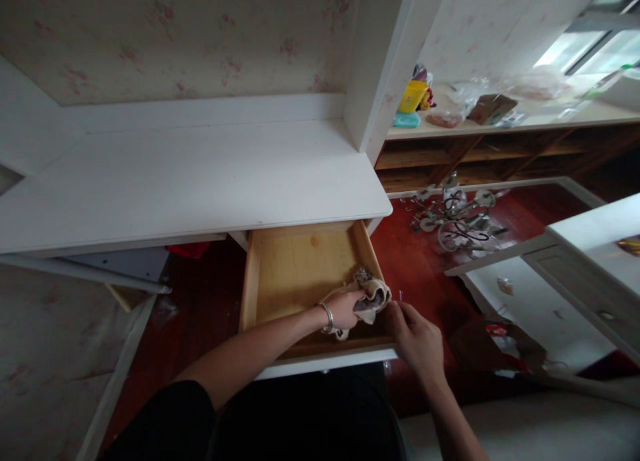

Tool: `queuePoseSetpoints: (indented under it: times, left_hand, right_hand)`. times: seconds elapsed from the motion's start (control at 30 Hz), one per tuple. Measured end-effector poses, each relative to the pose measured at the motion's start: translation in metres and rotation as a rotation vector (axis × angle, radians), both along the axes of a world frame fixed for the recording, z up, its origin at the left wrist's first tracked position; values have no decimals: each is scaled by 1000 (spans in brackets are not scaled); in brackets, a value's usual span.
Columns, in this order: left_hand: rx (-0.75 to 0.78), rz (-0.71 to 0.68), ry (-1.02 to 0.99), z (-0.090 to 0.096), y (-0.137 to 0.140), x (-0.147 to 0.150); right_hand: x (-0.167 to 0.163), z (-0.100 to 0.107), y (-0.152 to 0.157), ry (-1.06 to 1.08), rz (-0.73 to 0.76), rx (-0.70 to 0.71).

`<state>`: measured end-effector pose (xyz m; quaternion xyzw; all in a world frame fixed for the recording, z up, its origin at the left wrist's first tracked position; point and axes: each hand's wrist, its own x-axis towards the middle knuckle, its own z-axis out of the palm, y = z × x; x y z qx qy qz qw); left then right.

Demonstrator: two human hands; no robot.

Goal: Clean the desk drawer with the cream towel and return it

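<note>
One cloth [374, 293] in the left grip [345, 308]

Way into drawer [295, 264] from above, behind left forearm [280, 341]; desktop [225, 174] overhangs rear; cloth [373, 291] blocks right side.

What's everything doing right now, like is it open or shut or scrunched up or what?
Drawer: pulled open
Cloth: scrunched up
Left hand: closed on the cloth
Right hand: curled, at the drawer's right front corner
Bracelet: worn
Chandelier: lying on the floor
</note>
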<state>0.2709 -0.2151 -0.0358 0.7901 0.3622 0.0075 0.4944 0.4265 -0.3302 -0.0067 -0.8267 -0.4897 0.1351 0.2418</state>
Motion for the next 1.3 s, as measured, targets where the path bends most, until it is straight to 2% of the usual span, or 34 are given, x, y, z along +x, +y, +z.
queuePoseSetpoints:
  times: [0.1, 0.2, 0.37, 0.6, 0.77, 0.9, 1.03, 1.2, 1.3]
  left_hand:
    - [64, -221, 60, 13, -7, -15]
    - [98, -367, 137, 26, -9, -30]
    - [183, -490, 233, 42, -5, -62]
    - [464, -664, 330, 59, 2, -137]
    - [613, -721, 362, 52, 10, -177]
    - [697, -654, 442, 33, 27, -186]
    - [703, -502, 483, 20, 68, -180]
    - [746, -349, 525, 20, 131, -171]
    - [754, -303, 500, 23, 149, -171]
  right_hand:
    - [0, 0, 0, 10, -27, 14]
    - [-1, 0, 0, 41, -52, 12]
    - [1, 1, 0, 78, -39, 4]
    - [2, 1, -1, 140, -46, -22]
    - [2, 0, -1, 160, -82, -65]
    - [1, 1, -1, 133, -76, -62]
    - [0, 3, -1, 112, -50, -37]
    - [-1, 4, -1, 106, -49, -36]
    - [-1, 3, -1, 96, -47, -35]
